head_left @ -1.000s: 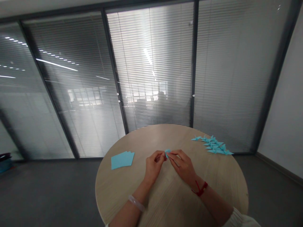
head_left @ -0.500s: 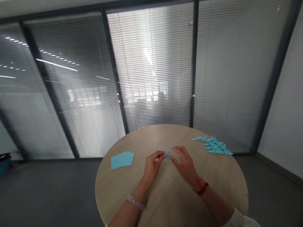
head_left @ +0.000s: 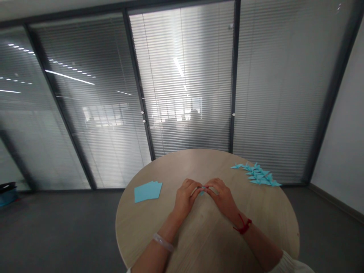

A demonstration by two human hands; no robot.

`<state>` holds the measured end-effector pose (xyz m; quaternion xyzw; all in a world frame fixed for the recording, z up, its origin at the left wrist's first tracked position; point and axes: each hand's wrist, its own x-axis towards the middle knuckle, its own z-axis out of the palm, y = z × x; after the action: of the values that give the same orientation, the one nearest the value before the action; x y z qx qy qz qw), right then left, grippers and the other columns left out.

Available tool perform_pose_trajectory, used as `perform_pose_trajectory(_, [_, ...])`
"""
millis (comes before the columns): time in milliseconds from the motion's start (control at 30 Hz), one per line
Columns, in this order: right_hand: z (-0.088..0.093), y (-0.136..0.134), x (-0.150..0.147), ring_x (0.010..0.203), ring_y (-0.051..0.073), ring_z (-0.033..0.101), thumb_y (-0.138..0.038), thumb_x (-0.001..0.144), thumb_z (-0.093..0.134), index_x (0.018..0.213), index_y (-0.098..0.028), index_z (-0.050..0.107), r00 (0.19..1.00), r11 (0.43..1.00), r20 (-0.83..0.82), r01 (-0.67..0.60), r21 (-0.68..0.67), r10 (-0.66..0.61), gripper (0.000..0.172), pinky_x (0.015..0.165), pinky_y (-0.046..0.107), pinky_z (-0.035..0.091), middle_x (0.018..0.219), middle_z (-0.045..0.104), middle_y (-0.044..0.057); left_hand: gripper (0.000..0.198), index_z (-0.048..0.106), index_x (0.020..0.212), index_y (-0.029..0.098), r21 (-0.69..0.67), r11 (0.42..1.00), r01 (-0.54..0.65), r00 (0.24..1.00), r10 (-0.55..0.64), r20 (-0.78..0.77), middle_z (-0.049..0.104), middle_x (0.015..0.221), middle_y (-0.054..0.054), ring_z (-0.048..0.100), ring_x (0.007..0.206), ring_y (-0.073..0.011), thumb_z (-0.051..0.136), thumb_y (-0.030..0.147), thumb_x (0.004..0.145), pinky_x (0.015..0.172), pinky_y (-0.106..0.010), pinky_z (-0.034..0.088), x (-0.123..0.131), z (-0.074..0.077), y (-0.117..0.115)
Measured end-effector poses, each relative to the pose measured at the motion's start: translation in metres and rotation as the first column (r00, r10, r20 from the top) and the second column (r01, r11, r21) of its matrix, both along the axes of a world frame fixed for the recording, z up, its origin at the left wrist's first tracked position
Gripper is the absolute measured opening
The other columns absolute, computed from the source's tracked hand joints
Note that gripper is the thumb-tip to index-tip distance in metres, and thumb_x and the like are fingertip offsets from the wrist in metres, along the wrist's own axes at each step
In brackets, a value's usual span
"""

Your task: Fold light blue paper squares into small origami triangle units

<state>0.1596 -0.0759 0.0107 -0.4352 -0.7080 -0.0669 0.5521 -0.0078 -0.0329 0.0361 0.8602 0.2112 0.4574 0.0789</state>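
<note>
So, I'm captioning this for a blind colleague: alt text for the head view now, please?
A person's hands pinch a small piece of blue paper at a round table. Flat blue sheets lie to the left, folded blue paper shapes to the right; blinds behind.

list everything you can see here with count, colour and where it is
small folded paper: one, blue, at both hands' fingertips
flat sheets: several, overlapping, blue, table's left side
folded paper pieces: many, exact count unclear, blue, table's far right
round table: one, light wood, centre
blinds behind glass: several panels, greyish, dark frames, beyond table
wall: one, pale grey, right
floor: dark grey, around table
container: one, blue and black, far left
bracelet: one, clear, left wrist
cord: one, red, right wrist
left hand, right hand: one each, bare, mid-table
</note>
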Motion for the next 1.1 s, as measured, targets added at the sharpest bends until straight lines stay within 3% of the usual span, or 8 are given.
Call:
perform_pose_trajectory(367, [-0.003, 0.002, -0.002, 0.081, 0.020, 0.057, -0.034, 0.088, 0.055, 0.087, -0.022, 0.062, 0.999, 0.999, 0.007, -0.036, 0.032, 0.035, 0.014, 0.076, 0.036, 0.048, 0.083, 0.064, 0.004, 0.019, 0.062, 0.085, 0.017, 0.047, 0.997, 0.059, 0.998, -0.058, -0.026, 0.061, 0.080, -0.006, 0.053, 0.082, -0.0181, 0.046, 0.026, 0.090, 0.075, -0.032, 0.044, 0.000, 0.002, -0.004])
perform_pose_trajectory(467, [-0.002, 0.001, -0.002, 0.081, 0.019, 0.058, -0.034, 0.087, 0.055, 0.085, -0.021, 0.062, 0.999, 1.000, -0.043, -0.024, 0.016, 0.025, 0.015, 0.075, 0.034, 0.048, 0.082, 0.063, 0.004, 0.016, 0.061, 0.087, 0.018, -0.020, 0.997, 0.068, 0.998, -0.068, 0.017, 0.061, 0.084, -0.005, 0.054, 0.085, -0.0180, 0.048, 0.027, 0.089, 0.078, -0.034, 0.045, 0.002, -0.002, 0.000])
perform_pose_trajectory(533, [-0.001, 0.000, -0.003, 0.080, 0.019, 0.058, -0.035, 0.087, 0.055, 0.084, -0.021, 0.062, 0.995, 1.000, -0.102, 0.000, -0.008, -0.001, 0.016, 0.073, 0.032, 0.049, 0.082, 0.063, 0.005, 0.016, 0.056, 0.098, 0.020, -0.108, 0.992, 0.066, 0.993, -0.055, 0.101, 0.059, 0.095, -0.005, 0.054, 0.090, -0.0176, 0.051, 0.029, 0.087, 0.080, -0.034, 0.048, 0.004, -0.006, 0.003])
perform_pose_trajectory(633, [-0.001, 0.000, -0.002, 0.075, 0.018, 0.060, -0.038, 0.085, 0.055, 0.087, -0.020, 0.062, 0.976, 0.997, -0.212, 0.031, -0.077, -0.047, 0.020, 0.070, 0.030, 0.050, 0.083, 0.064, 0.005, 0.024, 0.050, 0.102, 0.021, -0.233, 0.966, 0.111, 0.977, -0.064, 0.202, 0.053, 0.098, -0.003, 0.054, 0.091, -0.0161, 0.058, 0.031, 0.082, 0.074, -0.031, 0.053, 0.007, -0.011, 0.007])
perform_pose_trajectory(900, [0.000, -0.002, -0.003, 0.074, 0.016, 0.062, -0.041, 0.084, 0.055, 0.092, -0.020, 0.063, 0.943, 0.974, -0.333, -0.078, -0.212, 0.003, 0.024, 0.067, 0.026, 0.051, 0.088, 0.066, 0.005, 0.045, 0.047, 0.118, 0.026, -0.279, 0.947, 0.161, 0.987, -0.155, 0.046, 0.048, 0.109, -0.004, 0.053, 0.097, -0.0175, 0.065, 0.027, 0.076, 0.072, -0.030, 0.055, 0.011, -0.017, 0.005])
perform_pose_trajectory(1100, [0.004, -0.003, -0.003, 0.079, 0.018, 0.063, -0.040, 0.080, 0.059, 0.100, -0.020, 0.062, 0.920, 0.952, -0.384, -0.186, -0.242, 0.082, 0.028, 0.071, 0.028, 0.052, 0.093, 0.066, 0.006, 0.044, 0.053, 0.115, 0.025, -0.382, 0.912, 0.150, 0.985, -0.104, 0.138, 0.053, 0.108, -0.005, 0.057, 0.092, -0.0170, 0.067, 0.023, 0.073, 0.069, -0.029, 0.054, 0.011, -0.017, 0.007])
